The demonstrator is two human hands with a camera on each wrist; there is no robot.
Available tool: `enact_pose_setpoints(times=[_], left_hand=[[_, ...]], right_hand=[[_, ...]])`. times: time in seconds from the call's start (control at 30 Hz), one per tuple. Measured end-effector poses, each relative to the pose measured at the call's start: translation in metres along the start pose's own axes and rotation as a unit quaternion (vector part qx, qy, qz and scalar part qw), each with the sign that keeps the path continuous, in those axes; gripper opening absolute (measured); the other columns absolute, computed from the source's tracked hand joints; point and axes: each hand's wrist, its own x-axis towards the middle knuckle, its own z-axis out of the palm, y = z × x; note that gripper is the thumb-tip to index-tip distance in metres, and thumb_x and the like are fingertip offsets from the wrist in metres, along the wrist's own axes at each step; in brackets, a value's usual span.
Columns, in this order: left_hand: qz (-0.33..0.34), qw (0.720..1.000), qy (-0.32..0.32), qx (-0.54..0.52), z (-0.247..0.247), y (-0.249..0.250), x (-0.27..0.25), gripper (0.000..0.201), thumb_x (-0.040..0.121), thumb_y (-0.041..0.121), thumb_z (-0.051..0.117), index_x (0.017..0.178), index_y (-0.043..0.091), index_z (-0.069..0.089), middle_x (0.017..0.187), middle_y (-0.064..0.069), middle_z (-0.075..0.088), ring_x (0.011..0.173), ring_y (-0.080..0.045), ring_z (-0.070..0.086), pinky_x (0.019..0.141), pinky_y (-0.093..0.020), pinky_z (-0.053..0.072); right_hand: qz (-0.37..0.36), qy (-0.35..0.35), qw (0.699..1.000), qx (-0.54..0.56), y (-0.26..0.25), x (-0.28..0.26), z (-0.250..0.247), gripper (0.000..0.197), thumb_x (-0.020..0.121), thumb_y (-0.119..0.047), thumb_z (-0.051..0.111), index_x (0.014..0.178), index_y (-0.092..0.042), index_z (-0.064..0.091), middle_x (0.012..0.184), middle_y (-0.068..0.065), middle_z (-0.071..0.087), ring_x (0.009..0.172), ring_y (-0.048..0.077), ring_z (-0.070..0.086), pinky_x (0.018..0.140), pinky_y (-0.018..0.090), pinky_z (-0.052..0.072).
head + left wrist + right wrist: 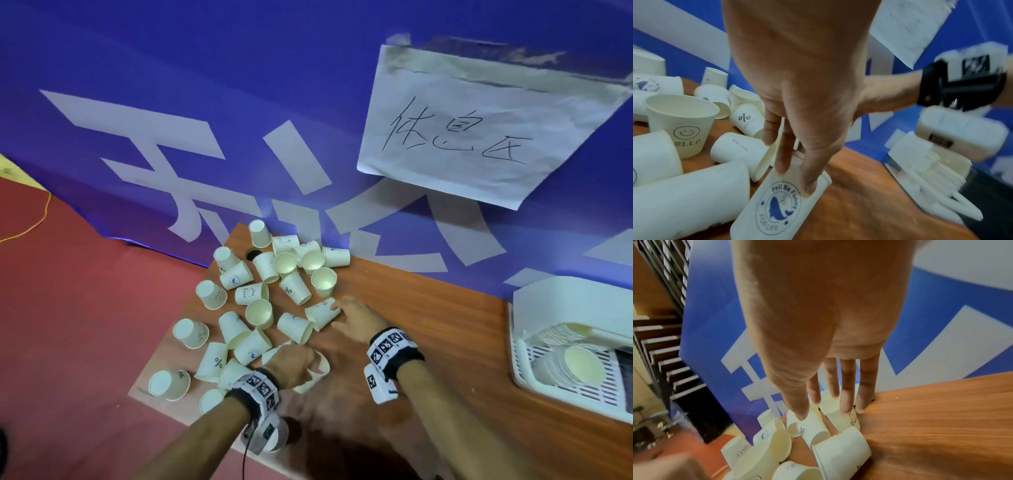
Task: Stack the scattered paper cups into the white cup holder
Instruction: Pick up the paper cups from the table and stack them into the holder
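Several white paper cups [258,311] lie scattered over the left end of a wooden table [428,325], some upright and some on their sides. My left hand [291,365] grips a whale-print cup [777,207] near its rim, at the near edge of the pile. My right hand [352,317] stretches with straight fingers [846,395] to a cup lying on its side [322,313], the tips against it. The white cup holder [548,301] sits at the table's right end with nested cups [579,366] lying in it.
A blue banner wall [239,102] with a taped paper sign [479,126] stands right behind the table. A round cable hole [253,254] opens among the far cups. The table's left edge drops to a red floor [68,308], where a yellow cable [37,219] runs.
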Motion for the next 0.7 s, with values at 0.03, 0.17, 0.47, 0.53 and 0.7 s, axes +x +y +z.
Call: enact_pose_setpoints(times=[0.03, 0.17, 0.47, 0.53, 0.7], left_hand=[[-0.003, 0.999, 0.024, -0.028, -0.004, -0.005, 0.001, 0.025, 0.090, 0.024, 0.065, 0.114, 0.020, 0.067, 0.113, -0.004, 0.070, 0.104, -0.027, 0.066, 0.075, -0.025, 0.039], [-0.040, 0.991, 0.091, -0.087, -0.026, -0.018, 0.000, 0.018, 0.092, 0.032, 0.062, 0.106, 0.021, 0.064, 0.098, -0.003, 0.069, 0.094, -0.026, 0.065, 0.069, -0.028, 0.041], [-0.099, 0.974, 0.169, -0.114, -0.046, -0.024, -0.005, 0.007, 0.093, 0.031, 0.056, 0.096, 0.024, 0.058, 0.084, -0.001, 0.060, 0.084, -0.029, 0.062, 0.062, -0.032, 0.039], [-0.109, 0.972, 0.172, -0.116, -0.046, -0.024, -0.003, 0.010, 0.092, 0.033, 0.057, 0.095, 0.024, 0.057, 0.088, -0.005, 0.065, 0.084, -0.031, 0.063, 0.064, -0.034, 0.043], [-0.111, 0.974, 0.161, -0.115, -0.051, -0.016, 0.005, 0.015, 0.094, 0.037, 0.058, 0.095, 0.022, 0.057, 0.086, -0.001, 0.063, 0.084, -0.027, 0.064, 0.063, -0.032, 0.042]], right_hand=[[-0.004, -0.005, 1.000, -0.018, 0.001, 0.014, 0.001, 0.040, 0.093, -0.026, 0.066, 0.132, -0.020, 0.060, 0.136, -0.004, 0.047, 0.115, 0.022, 0.059, 0.095, 0.037, 0.050], [-0.022, -0.035, 0.996, -0.075, 0.007, 0.061, 0.002, 0.047, 0.093, -0.023, 0.064, 0.139, -0.023, 0.058, 0.163, -0.002, 0.021, 0.125, 0.030, 0.056, 0.101, 0.042, 0.050], [0.036, -0.093, 0.985, -0.141, 0.024, 0.096, 0.018, 0.050, 0.093, -0.022, 0.065, 0.139, -0.007, 0.050, 0.164, -0.001, 0.026, 0.116, 0.026, 0.061, 0.081, 0.030, 0.044], [0.058, -0.087, 0.987, -0.125, 0.030, 0.093, 0.017, 0.051, 0.094, -0.025, 0.066, 0.137, -0.004, 0.049, 0.158, 0.003, 0.037, 0.110, 0.027, 0.063, 0.076, 0.031, 0.043], [0.074, -0.069, 0.991, -0.093, 0.045, 0.077, 0.008, 0.051, 0.093, -0.026, 0.063, 0.137, -0.003, 0.050, 0.134, 0.011, 0.053, 0.086, 0.026, 0.058, 0.071, 0.031, 0.042]])
